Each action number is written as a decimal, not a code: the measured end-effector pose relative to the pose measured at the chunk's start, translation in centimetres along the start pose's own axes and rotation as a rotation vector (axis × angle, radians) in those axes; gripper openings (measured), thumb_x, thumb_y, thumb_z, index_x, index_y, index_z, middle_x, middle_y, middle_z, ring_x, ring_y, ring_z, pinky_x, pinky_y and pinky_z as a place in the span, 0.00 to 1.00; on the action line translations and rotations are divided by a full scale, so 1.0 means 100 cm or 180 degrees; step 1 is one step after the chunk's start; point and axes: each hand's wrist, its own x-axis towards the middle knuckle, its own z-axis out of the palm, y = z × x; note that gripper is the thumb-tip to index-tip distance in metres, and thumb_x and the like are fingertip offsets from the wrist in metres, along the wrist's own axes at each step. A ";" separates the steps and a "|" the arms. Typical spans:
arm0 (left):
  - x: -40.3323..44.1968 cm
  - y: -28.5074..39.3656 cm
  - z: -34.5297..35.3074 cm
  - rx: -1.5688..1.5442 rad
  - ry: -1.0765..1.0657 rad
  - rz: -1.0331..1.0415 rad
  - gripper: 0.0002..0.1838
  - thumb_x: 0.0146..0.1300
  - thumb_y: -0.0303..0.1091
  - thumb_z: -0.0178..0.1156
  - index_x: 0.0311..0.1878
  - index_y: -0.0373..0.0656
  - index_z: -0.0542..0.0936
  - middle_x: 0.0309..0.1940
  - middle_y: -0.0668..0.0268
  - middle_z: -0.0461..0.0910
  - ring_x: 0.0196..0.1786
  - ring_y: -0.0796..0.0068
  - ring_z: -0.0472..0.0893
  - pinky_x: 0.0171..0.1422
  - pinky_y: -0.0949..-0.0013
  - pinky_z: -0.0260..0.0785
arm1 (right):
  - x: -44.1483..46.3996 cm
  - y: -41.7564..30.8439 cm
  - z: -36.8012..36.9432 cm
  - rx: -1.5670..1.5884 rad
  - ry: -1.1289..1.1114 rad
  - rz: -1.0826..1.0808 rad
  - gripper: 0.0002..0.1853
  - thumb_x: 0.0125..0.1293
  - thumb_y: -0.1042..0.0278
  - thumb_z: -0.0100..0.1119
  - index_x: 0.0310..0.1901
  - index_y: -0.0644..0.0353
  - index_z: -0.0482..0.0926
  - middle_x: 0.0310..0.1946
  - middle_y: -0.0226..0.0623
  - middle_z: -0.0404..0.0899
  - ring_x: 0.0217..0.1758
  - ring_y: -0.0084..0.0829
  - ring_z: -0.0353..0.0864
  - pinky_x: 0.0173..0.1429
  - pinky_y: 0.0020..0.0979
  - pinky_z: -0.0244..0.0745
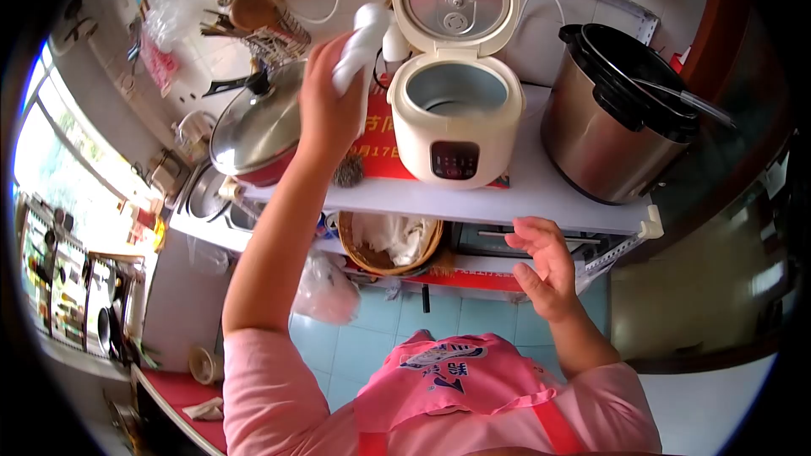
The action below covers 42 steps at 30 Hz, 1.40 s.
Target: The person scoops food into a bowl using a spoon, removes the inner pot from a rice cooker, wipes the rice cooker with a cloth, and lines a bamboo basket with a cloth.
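Note:
My left hand (328,105) is raised at the back of the shelf, its fingers closed around a white, folded-looking cloth (361,42). Beside it, to the right, stands a cream rice cooker (456,131) with its lid (456,0) up and its grey inner pot (456,93) showing. Below that hand, a dark wire scrubber (348,171) lies at the shelf's front. My right hand (545,270) hovers in front of the shelf edge, fingers apart, holding nothing.
A large steel pressure cooker (591,135), lidless with a metal handle sticking out, stands right. A lidded pan (262,122) and a utensil holder (283,38) are left. Below are a wicker basket (346,241) and a hanging plastic bag (325,287). A white shelf edge (583,213) runs before me.

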 end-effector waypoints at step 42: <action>0.062 -0.070 0.150 0.0165 -0.3202 -0.0690 0.33 0.73 0.59 0.43 0.45 0.32 0.78 0.31 0.61 0.77 0.37 0.74 0.73 0.45 0.68 0.68 | 0.014 0.050 -0.079 -0.1057 0.0066 -0.0003 0.19 0.58 0.68 0.63 0.50 0.65 0.76 0.53 0.47 0.74 0.55 0.42 0.74 0.60 0.38 0.68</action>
